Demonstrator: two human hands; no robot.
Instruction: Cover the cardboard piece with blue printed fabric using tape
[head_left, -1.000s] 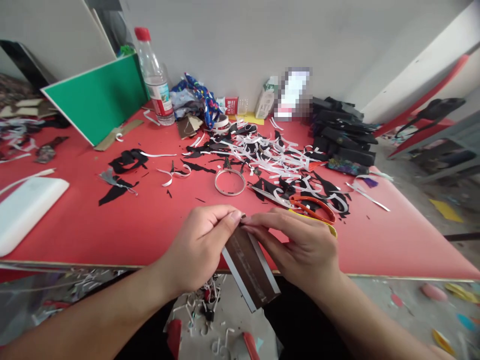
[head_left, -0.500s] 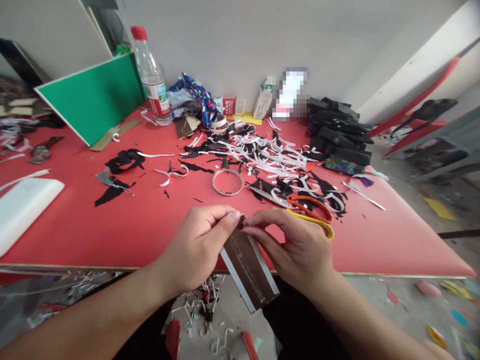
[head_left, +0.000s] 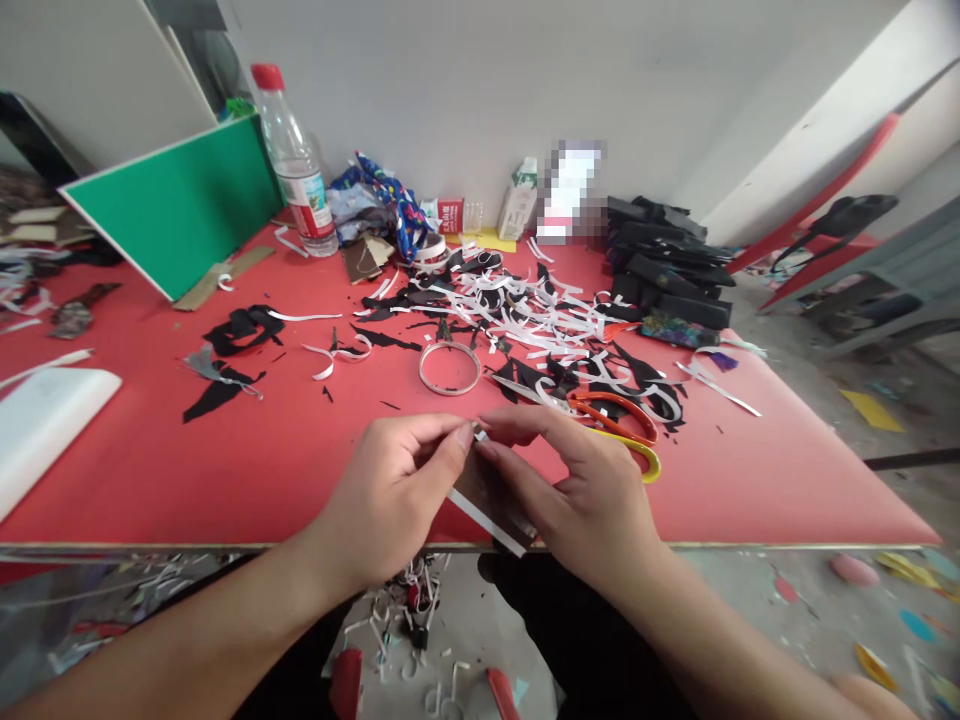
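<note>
Both hands pinch the upper end of a flat dark brown piece with white strips along its edges [head_left: 491, 495]; what it is made of I cannot tell. My left hand [head_left: 390, 490] grips it from the left, thumb near the top corner. From the right, my right hand [head_left: 592, 490] closes on the same end with thumb and forefinger, covering much of the right edge. A small white bit shows between the fingertips. Just beyond the right hand lie scissors [head_left: 615, 415] with orange and yellow handles. A roll of tape or pale ring [head_left: 450, 368] lies flat ahead of the hands.
White and black scraps [head_left: 532, 315] are strewn across the red table [head_left: 300, 470]. Folded black pieces [head_left: 667, 260] are stacked at the back right. A water bottle [head_left: 304, 190], a green board [head_left: 180, 205] and a carton [head_left: 517, 200] stand along the back. A white device [head_left: 60, 425] lies left.
The brown piece has tilted, its lower end rising and looking shorter, with the right white edge now hidden. My right hand has shifted slightly left, and the whole view has moved a little.
</note>
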